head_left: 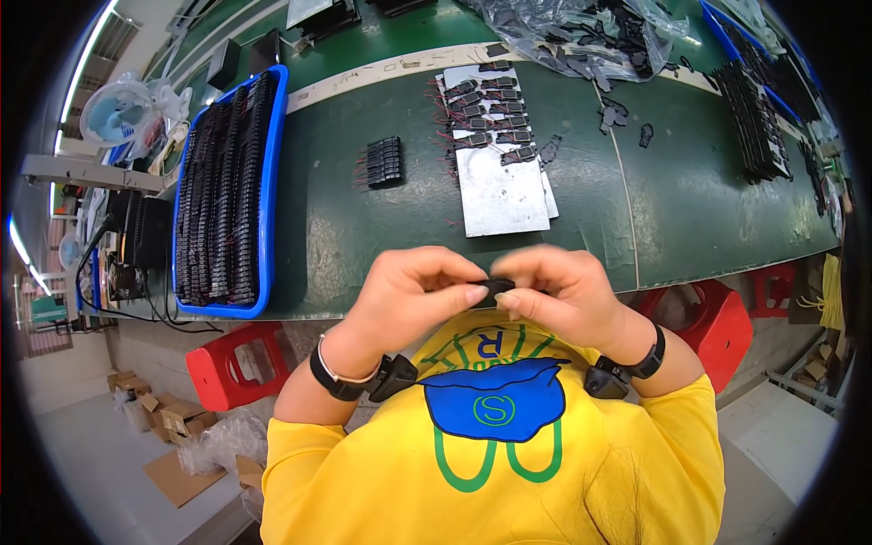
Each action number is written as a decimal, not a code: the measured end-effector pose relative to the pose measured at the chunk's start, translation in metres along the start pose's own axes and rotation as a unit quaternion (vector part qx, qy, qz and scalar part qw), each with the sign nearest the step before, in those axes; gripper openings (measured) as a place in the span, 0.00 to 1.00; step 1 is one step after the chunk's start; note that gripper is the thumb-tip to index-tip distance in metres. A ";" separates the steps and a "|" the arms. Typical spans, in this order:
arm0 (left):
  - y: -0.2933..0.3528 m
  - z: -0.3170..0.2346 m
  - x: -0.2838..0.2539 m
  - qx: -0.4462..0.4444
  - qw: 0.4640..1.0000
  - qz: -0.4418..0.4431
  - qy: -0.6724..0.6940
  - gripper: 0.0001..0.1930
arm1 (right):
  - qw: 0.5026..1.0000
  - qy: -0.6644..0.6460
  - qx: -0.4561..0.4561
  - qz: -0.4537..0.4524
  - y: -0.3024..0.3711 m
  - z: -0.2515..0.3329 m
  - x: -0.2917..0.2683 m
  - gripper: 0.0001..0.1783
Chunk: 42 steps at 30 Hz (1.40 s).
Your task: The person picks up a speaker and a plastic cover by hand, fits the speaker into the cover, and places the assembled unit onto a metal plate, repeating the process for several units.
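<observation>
Between my left hand (pixel 411 295) and my right hand (pixel 561 289) is a small black part (pixel 495 289), pinched by the fingertips of both near the table's front edge. My fingers cover much of it, so its exact kind is hidden. Beyond my hands lies a pale flat board (pixel 504 204). Several small black rectangular pieces with thin red wires (pixel 515 137) sit in two columns on the board's far part. Left of the board, a tight row of similar black pieces (pixel 385 162) stands on the green table (pixel 354 241).
At the left, a blue tray (pixel 272 182) holds long rows of black pieces. A clear plastic bag (pixel 518 23) with loose black parts lies at the back. Stacked black parts (pixel 749 123) stand far right. Red stools (pixel 238 368) flank me, and a fan (pixel 118 111) is at left.
</observation>
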<state>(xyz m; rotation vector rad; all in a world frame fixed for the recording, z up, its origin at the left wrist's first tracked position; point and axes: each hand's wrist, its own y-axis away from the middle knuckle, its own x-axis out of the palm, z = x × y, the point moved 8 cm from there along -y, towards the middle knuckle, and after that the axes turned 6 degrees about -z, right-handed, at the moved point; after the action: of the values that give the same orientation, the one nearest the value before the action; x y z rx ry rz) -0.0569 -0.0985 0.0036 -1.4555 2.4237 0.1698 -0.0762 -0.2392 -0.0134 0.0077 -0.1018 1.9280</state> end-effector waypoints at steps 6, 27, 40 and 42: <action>0.013 0.066 -0.002 -0.278 0.807 -0.040 0.519 0.07 | 0.983 -0.161 0.079 -0.045 -0.009 0.002 -0.006 0.14; -0.022 0.036 -0.094 -0.018 0.939 -0.181 -0.291 0.09 | 0.954 0.250 -0.105 -0.124 -0.019 0.031 -0.081 0.06; -0.021 0.028 -0.100 -0.014 0.908 -0.216 -0.359 0.12 | 0.851 0.441 -0.277 -0.062 -0.081 0.057 -0.039 0.08; -0.018 0.018 -0.095 0.013 0.911 -0.222 -0.348 0.12 | 0.837 0.469 -0.274 -0.062 -0.098 0.053 -0.030 0.09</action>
<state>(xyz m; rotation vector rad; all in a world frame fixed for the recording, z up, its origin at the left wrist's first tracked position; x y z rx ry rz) 0.0036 -0.0224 0.0183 -1.5483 1.4916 0.4574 0.0236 -0.2371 0.0448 -1.2686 0.0140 1.5204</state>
